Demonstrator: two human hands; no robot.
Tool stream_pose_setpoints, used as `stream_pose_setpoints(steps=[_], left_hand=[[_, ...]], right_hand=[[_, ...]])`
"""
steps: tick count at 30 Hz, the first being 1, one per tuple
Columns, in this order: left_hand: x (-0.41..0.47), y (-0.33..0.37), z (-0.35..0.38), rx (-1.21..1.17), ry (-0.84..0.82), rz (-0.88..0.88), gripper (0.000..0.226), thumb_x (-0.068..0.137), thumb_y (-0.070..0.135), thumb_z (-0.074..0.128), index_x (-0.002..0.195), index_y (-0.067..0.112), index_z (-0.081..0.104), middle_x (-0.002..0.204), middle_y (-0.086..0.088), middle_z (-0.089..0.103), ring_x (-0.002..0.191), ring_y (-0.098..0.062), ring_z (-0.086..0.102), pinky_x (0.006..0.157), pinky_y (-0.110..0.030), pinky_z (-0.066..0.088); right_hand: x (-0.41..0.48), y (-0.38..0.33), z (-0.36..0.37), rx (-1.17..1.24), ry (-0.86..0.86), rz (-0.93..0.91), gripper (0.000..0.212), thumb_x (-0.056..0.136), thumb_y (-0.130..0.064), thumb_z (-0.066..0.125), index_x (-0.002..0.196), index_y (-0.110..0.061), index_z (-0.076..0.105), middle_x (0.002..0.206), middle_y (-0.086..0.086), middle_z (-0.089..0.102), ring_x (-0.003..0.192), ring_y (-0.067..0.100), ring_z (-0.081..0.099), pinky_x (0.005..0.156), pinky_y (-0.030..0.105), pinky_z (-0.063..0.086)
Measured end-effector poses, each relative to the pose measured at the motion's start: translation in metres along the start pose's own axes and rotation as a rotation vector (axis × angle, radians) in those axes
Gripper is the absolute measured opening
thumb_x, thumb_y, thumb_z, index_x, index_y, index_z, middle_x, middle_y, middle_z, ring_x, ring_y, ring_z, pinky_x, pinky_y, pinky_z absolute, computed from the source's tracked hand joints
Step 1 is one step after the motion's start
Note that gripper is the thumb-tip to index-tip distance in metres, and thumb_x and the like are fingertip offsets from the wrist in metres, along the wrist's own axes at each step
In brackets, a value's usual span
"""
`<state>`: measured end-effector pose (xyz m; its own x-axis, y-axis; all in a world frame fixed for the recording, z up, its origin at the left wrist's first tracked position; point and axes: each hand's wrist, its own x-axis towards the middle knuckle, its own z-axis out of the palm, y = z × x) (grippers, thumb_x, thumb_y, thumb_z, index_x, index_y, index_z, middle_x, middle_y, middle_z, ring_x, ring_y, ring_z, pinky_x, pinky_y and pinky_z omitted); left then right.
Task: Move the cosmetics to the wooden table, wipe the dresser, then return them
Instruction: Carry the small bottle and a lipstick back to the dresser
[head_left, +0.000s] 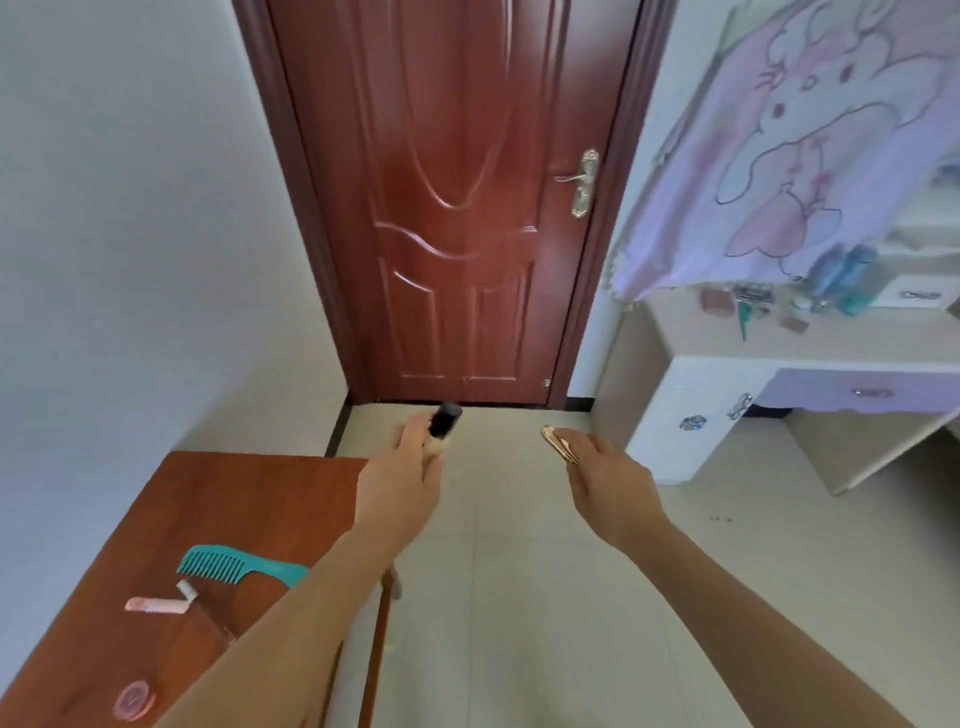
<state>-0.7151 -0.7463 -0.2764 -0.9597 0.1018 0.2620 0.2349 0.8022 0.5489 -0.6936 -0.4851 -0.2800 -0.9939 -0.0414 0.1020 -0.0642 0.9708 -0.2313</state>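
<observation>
Black, smooth plastic forms the cylindrical cap of the beige tube, which projects forward past your left hand. The fingers of that hand curl round the tube's lower body, a full wrap suited to a slick round shape. Your right hand pinches a glossy gold piece, slender and tapered, whose tip extends beyond the fingertips (its exact type cannot be determined).

One item per hand suggests a carry between surfaces. The wooden table, reddish with visible grain, lies below and left of the left grip. It holds a toothed teal comb, pink tubes and a round pink compact. The dresser, pale and matte, stands beyond and right of the right grip. Blue bottles and small blurred items sit on it, so the moving stage appears unfinished.
</observation>
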Motion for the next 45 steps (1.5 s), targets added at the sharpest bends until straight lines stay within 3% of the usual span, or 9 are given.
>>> stream_pose_setpoints(steps=[4,11,14,18,22,26,35,41,45], left_hand=[[0.024,0.087,0.048,-0.023,-0.031,0.167,0.044,0.094,0.027,0.057,0.136,0.024,0.045,0.112,0.004,0.056,0.08,-0.02,0.061,0.061,-0.027,0.037],[0.052,0.25,0.168,-0.08,-0.114,0.274,0.039,0.095,0.027,0.056,0.133,0.022,0.049,0.11,0.003,0.057,0.09,-0.022,0.059,0.069,-0.036,0.046],[0.071,0.313,0.209,-0.079,-0.133,0.334,0.037,0.094,0.028,0.057,0.13,0.028,0.05,0.108,0.006,0.057,0.089,-0.019,0.058,0.066,-0.031,0.04],[0.101,0.375,0.251,-0.086,-0.154,0.392,0.032,0.094,0.033,0.056,0.125,0.03,0.05,0.103,0.008,0.056,0.086,-0.019,0.058,0.072,-0.04,0.049],[0.147,0.418,0.298,-0.121,-0.161,0.405,0.04,0.09,0.028,0.061,0.128,0.033,0.048,0.109,0.009,0.057,0.088,-0.018,0.058,0.074,-0.039,0.048],[0.211,0.446,0.355,-0.157,-0.182,0.416,0.04,0.091,0.03,0.06,0.129,0.032,0.048,0.107,0.01,0.057,0.08,-0.013,0.053,0.065,-0.03,0.038],[0.399,0.529,0.455,-0.332,-0.269,0.433,0.04,0.092,0.026,0.06,0.13,0.026,0.047,0.108,0.01,0.057,0.094,-0.02,0.058,0.077,-0.039,0.049],[0.483,0.597,0.526,-0.372,-0.284,0.422,0.03,0.09,0.025,0.065,0.118,0.021,0.054,0.1,0.005,0.054,0.083,-0.013,0.054,0.065,-0.017,0.036],[0.514,0.63,0.59,-0.416,-0.315,0.392,0.032,0.087,0.028,0.067,0.117,0.027,0.055,0.1,0.007,0.056,0.085,-0.014,0.058,0.072,-0.03,0.045]], right_hand=[[-0.025,0.088,-0.026,-0.003,0.076,0.134,0.05,0.099,-0.018,0.043,0.145,-0.034,0.036,0.12,-0.001,0.052,0.101,0.025,0.056,0.068,0.033,0.043],[-0.069,0.265,-0.065,0.031,0.119,0.319,0.051,0.098,-0.018,0.045,0.146,-0.035,0.036,0.117,-0.001,0.053,0.096,0.025,0.057,0.068,0.032,0.046],[-0.077,0.331,-0.086,0.064,0.174,0.382,0.05,0.097,-0.015,0.048,0.144,-0.031,0.041,0.115,0.001,0.054,0.093,0.027,0.058,0.069,0.035,0.049],[-0.069,0.405,-0.103,0.038,0.211,0.482,0.046,0.095,-0.013,0.049,0.139,-0.026,0.044,0.117,0.0,0.054,0.1,0.025,0.057,0.068,0.035,0.047],[-0.04,0.468,-0.11,0.014,0.231,0.543,0.038,0.097,-0.015,0.047,0.133,-0.026,0.046,0.115,-0.001,0.055,0.097,0.023,0.057,0.061,0.03,0.037],[0.007,0.528,-0.115,0.007,0.265,0.571,0.035,0.099,-0.02,0.046,0.133,-0.026,0.046,0.11,0.0,0.055,0.088,0.028,0.06,0.058,0.031,0.032],[0.149,0.665,-0.155,-0.047,0.269,0.598,0.038,0.099,-0.019,0.048,0.136,-0.026,0.045,0.112,0.0,0.058,0.09,0.028,0.06,0.059,0.032,0.04],[0.198,0.752,-0.174,0.013,0.33,0.639,0.038,0.099,-0.018,0.048,0.136,-0.021,0.049,0.113,0.002,0.06,0.096,0.028,0.058,0.067,0.037,0.05],[0.233,0.825,-0.168,0.029,0.317,0.659,0.037,0.1,-0.02,0.048,0.137,-0.02,0.049,0.113,0.003,0.061,0.095,0.026,0.059,0.069,0.037,0.05]])
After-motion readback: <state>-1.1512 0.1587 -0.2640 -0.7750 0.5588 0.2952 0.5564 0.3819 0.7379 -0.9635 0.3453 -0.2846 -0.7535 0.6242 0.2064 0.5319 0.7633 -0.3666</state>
